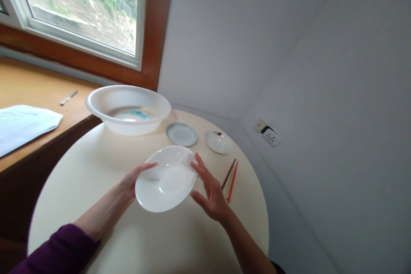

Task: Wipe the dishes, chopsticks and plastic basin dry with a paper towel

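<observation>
A large white plate (167, 180) lies on the round cream table (105, 154) in front of me. My left hand (133, 180) touches its left rim, fingers stretched out flat along the edge and partly under it. At the plate's right rim is my right hand (208, 192), fingers spread and fingertips resting against the edge. Neither hand is closed round the plate.
A white plastic basin (128, 109) with water and something blue stands at the back. A small bluish saucer (181, 134), a small white dish (218, 142) and chopsticks (230, 175) lie to the right. Papers (22, 124) and a pen (68, 98) rest on the wooden sill.
</observation>
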Demonstrator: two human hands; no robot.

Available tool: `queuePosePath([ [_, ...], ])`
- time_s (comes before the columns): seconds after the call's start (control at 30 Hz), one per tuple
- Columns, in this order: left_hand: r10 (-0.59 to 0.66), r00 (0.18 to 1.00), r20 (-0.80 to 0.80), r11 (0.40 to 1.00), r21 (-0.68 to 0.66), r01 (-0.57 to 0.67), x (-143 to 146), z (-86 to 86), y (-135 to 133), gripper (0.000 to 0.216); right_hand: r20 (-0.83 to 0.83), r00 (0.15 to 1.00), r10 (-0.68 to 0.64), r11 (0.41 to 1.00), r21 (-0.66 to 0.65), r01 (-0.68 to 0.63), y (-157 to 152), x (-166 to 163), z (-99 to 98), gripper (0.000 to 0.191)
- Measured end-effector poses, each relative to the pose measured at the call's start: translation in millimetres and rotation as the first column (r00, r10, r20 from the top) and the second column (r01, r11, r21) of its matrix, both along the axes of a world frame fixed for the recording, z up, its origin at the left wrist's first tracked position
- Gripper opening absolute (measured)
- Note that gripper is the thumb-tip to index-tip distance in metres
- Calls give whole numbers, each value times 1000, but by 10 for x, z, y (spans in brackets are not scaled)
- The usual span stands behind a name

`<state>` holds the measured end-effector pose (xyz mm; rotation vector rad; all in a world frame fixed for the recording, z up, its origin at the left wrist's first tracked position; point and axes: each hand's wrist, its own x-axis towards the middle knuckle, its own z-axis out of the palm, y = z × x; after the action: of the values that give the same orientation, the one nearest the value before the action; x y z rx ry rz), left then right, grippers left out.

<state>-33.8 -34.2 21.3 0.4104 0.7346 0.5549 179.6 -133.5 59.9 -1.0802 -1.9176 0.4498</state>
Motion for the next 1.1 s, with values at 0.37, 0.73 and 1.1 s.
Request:
queuePosePath([
  [0.37, -6, 1000, -9, 995, 102, 6, 47, -97, 36, 42, -459, 839, -291, 912, 131, 388, 152, -753, -137, 32],
  [0.73, 290, 938, -192, 832, 534, -148, 167, -210, 28, 42, -281, 917, -282, 913, 215, 346, 170, -969, -120, 41],
  [1.1, 207, 925, -317, 755, 654, 55, 176, -257, 12, 48, -497, 852, -166, 943, -333, -11, 549, -571, 115, 55],
])
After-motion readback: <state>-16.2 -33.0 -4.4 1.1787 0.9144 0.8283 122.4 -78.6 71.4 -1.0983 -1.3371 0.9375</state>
